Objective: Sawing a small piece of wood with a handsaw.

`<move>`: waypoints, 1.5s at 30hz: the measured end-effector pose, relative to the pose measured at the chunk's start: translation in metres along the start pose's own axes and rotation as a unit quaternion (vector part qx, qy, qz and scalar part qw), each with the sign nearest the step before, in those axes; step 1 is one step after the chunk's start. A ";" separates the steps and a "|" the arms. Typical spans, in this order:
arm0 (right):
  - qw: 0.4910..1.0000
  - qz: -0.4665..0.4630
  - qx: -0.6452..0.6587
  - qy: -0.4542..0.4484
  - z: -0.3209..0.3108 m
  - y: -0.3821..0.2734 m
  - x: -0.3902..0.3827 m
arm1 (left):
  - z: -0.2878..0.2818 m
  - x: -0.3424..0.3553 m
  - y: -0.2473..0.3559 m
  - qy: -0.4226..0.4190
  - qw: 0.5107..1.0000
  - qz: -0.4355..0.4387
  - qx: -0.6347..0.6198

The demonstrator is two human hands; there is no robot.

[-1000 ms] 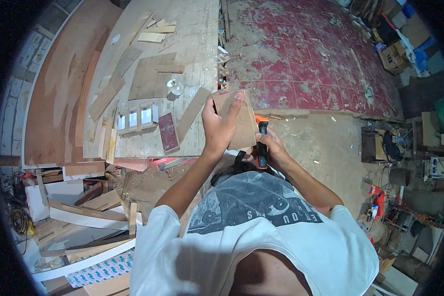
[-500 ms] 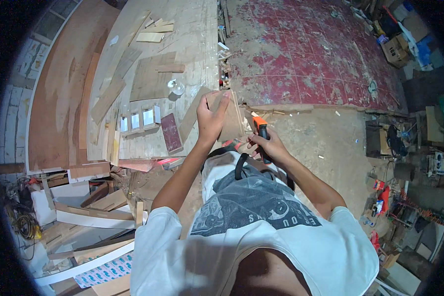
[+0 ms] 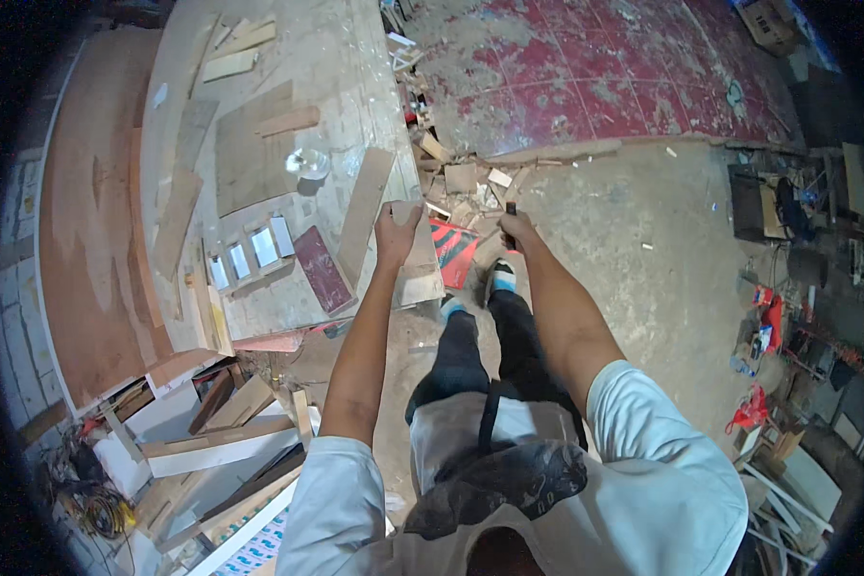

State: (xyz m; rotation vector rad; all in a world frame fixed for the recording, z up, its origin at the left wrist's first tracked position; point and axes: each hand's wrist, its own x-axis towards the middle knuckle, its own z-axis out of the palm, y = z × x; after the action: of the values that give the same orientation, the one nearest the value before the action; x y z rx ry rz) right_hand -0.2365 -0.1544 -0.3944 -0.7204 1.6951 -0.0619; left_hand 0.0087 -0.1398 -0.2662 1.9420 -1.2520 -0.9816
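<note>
Right, your hands (image 3: 398, 235) (image 3: 516, 230) are apart, one each side of the red sheet (image 3: 454, 252). Left hand looks closed on the tan board (image 3: 420, 248), thumb toward its right side; fine finger contact is too small to read. Right hand is wrapped round the black handle (image 3: 511, 208) in a fist.

Doing this well, my judgement: keep the left grip snug on the board so it can't twist, fingers off any edge the tool could reach. Keep the right wrist straight and the fist firm — a loose handle would roll. Mind your shoes (image 3: 501, 276) too; both arms are out above that area, so a slip could end up there.

Position: the board is at the near right corner of the worktop (image 3: 341, 106), overlapping it in view. Can't tell whether it touches the top or is held clear. Its long axis seems to run near-to-far, near end angled slightly right, but foreshortening makes that shaky. The handle sits right of the board, well apart — its visible end points away from you, axis roughly near-to-far. Your fist hides the rest, so which way any blade faces can't be told.
</note>
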 end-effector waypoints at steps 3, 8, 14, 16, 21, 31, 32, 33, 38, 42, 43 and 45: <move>0.973 -0.112 0.189 0.065 0.048 0.009 -0.016 | 0.006 -0.004 -0.031 0.019 0.999 0.031 0.016; 0.971 -0.185 0.151 0.010 0.095 0.022 -0.075 | 0.001 -0.004 -0.059 0.055 0.996 0.065 -0.015; 0.969 -0.200 0.141 0.036 0.131 0.026 -0.109 | 0.011 0.008 -0.083 0.144 0.955 0.242 0.090; 0.941 -0.284 0.174 0.067 0.143 0.025 -0.113 | 0.014 0.009 -0.081 0.126 0.962 0.239 0.050; 0.950 -0.236 0.182 0.091 0.157 0.013 -0.134 | -0.010 0.001 -0.079 0.093 0.980 0.174 0.029; 0.943 -0.241 0.199 0.117 0.141 0.015 -0.132 | -0.021 -0.005 -0.085 0.113 0.975 0.179 0.067; 0.939 -0.264 0.179 0.127 0.140 0.019 -0.126 | -0.013 -0.005 -0.084 0.114 0.972 0.201 0.053; 0.939 -0.265 0.177 0.131 0.140 0.024 -0.121 | -0.007 -0.006 -0.083 0.113 0.972 0.202 0.049; 0.920 -0.324 0.173 0.134 0.148 0.022 -0.122 | 0.002 -0.005 -0.086 0.099 0.964 0.232 0.078; 0.940 -0.261 0.188 0.111 0.146 0.018 -0.124 | 0.005 -0.009 -0.083 0.110 0.962 0.217 0.123; 0.934 -0.274 0.190 0.125 0.146 0.018 -0.122 | 0.007 -0.010 -0.081 0.105 0.969 0.205 0.092; 0.928 -0.287 0.192 0.140 0.143 0.019 -0.119 | 0.013 -0.010 -0.076 0.099 0.974 0.194 0.059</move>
State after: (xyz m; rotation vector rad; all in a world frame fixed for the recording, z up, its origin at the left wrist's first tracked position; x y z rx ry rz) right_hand -0.1069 -0.0331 -0.3372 -0.9124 1.6134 -0.9205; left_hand 0.0307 -0.1044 -0.3315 1.7378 -1.5220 -0.5141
